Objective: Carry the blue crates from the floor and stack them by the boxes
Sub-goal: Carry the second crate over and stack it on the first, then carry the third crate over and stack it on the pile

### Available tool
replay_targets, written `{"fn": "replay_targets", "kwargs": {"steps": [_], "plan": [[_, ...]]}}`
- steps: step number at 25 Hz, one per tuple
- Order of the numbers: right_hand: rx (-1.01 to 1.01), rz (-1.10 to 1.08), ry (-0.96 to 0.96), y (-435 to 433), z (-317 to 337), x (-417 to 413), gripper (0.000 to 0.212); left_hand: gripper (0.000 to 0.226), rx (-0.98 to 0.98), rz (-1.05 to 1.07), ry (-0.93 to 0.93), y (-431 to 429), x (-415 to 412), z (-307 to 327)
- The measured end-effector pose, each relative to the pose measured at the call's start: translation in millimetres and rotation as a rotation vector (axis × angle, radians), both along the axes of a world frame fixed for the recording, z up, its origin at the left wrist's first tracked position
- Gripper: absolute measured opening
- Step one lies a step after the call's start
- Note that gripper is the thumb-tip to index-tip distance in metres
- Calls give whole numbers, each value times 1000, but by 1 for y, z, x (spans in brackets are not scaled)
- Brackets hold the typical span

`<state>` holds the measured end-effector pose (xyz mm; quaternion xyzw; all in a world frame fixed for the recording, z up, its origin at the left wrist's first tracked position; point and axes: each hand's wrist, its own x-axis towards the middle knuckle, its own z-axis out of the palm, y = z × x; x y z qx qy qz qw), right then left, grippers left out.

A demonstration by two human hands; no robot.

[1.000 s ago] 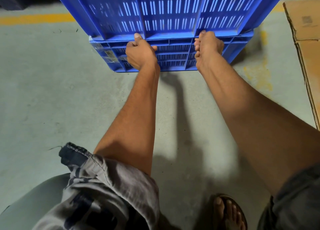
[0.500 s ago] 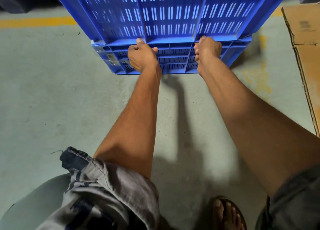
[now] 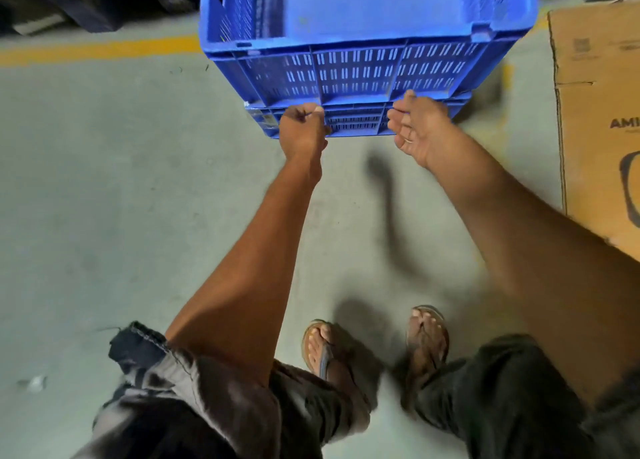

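The upper blue crate (image 3: 363, 71) sits upright on the lower blue crate (image 3: 356, 123) on the floor (image 3: 104, 181), far from my feet, with the cardboard box (image 3: 595, 129) just to its right. My left hand (image 3: 303, 129) is curled at the seam where the two crates meet. I cannot tell whether it grips the rim or only rests there as a fist. My right hand (image 3: 417, 126) is loose, palm up, holding nothing, thumb near the upper crate's bottom edge. I judge this crate stacked; what is left is to fetch any other crates, none showing here.
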<state>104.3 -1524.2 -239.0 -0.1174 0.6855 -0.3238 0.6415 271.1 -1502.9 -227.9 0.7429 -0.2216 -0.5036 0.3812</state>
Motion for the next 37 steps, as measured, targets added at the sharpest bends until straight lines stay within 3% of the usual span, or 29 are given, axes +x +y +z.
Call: {"fn": "replay_targets", "kwargs": {"steps": [5, 9, 11, 14, 18, 21, 27, 33, 37], "plan": [[-240, 130, 388, 99, 153, 0, 33, 15, -171, -338, -305, 74, -3, 156], [-336, 436, 717, 201, 300, -17, 59, 29, -196, -625, -581, 155, -9, 299], [-349, 506, 794, 248, 363, -21, 64, 29, -246, -747, -620, 195, -8, 359], [-388, 475, 869, 326, 440, -23, 54, 32, -397, -933, -645, 261, -2, 424], [-454, 279, 980, 433, 524, 2, 41, 38, -518, -1074, -578, 336, 2, 504], [-390, 66, 1028, 523, 554, 14, 31, 46, -715, -1306, -648, 385, -3, 546], [-241, -228, 1044, 708, 572, 19, 26, 41, -847, -1729, -510, 512, -50, 565], [-55, -579, 1160, 947, 575, 5, 21, 35, -992, -2091, -283, 722, -138, 561], [70, -774, 1192, 1121, 569, 2, 26, 33, -920, -2232, -123, 886, -187, 555]]}}
